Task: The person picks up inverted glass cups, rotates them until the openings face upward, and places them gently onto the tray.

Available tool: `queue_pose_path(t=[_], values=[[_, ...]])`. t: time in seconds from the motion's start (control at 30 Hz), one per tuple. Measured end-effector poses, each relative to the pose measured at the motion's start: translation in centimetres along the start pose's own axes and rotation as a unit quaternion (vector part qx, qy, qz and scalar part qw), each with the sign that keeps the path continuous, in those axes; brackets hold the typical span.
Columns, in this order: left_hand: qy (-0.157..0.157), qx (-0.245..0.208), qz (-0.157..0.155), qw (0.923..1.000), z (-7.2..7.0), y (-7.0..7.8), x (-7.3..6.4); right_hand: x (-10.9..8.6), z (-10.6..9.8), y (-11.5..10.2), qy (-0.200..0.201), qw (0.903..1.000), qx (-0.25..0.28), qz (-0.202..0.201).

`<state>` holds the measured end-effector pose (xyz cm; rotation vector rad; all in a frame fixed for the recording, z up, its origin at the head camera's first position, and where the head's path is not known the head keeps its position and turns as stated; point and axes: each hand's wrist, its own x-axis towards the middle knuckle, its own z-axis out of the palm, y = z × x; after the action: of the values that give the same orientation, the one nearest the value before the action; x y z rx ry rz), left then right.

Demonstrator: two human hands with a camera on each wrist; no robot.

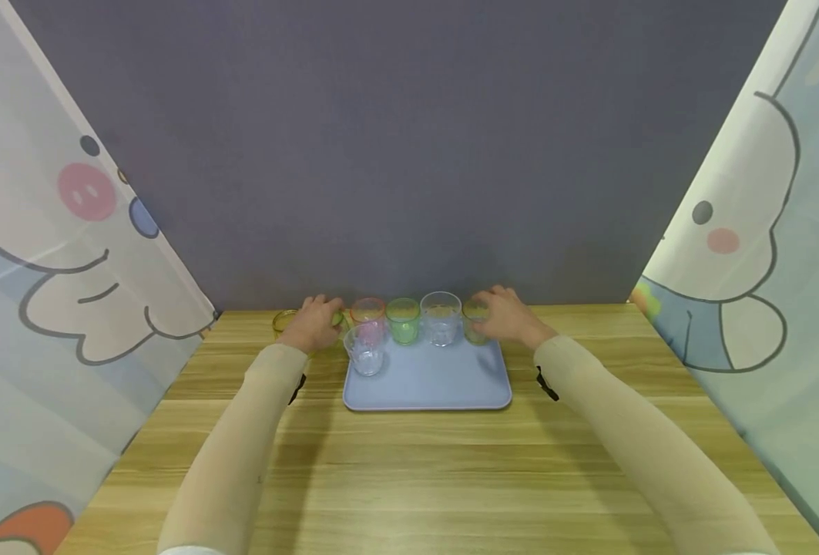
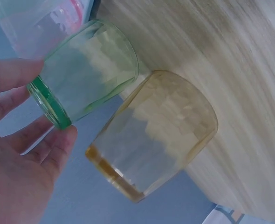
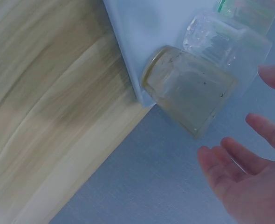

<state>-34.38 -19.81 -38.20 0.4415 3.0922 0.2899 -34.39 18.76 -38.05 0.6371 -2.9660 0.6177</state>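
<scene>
Left of the tray my left hand [image 1: 317,322] grips a green glass [image 2: 88,70] by its thick base, thumb on one side and fingers on the other. That glass is upside down, mouth toward the table. Close beside it stands an amber glass [image 2: 158,133], also base up, partly hidden by the hand in the head view. My right hand [image 1: 509,316] is at the tray's right back corner, near a smoky brown glass [image 3: 189,88]. In the right wrist view its fingers are spread and apart from that glass, which stands upright on the tray.
On the pale blue tray [image 1: 426,389] are a pink glass [image 1: 367,311], a second green glass [image 1: 404,320], a large clear glass [image 1: 441,320] and a smaller clear glass [image 1: 366,353]. A grey panel [image 1: 409,154] rises behind the wooden table [image 1: 409,478].
</scene>
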Motion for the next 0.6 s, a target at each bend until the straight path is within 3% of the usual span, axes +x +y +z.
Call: queue_pose_path(t=[0.6], values=[[0.072, 0.034, 0.024, 0.9965, -1.9, 1.1, -2.4, -1.6, -0.2, -1.2, 0.019, 0.9997, 0.011, -0.008]])
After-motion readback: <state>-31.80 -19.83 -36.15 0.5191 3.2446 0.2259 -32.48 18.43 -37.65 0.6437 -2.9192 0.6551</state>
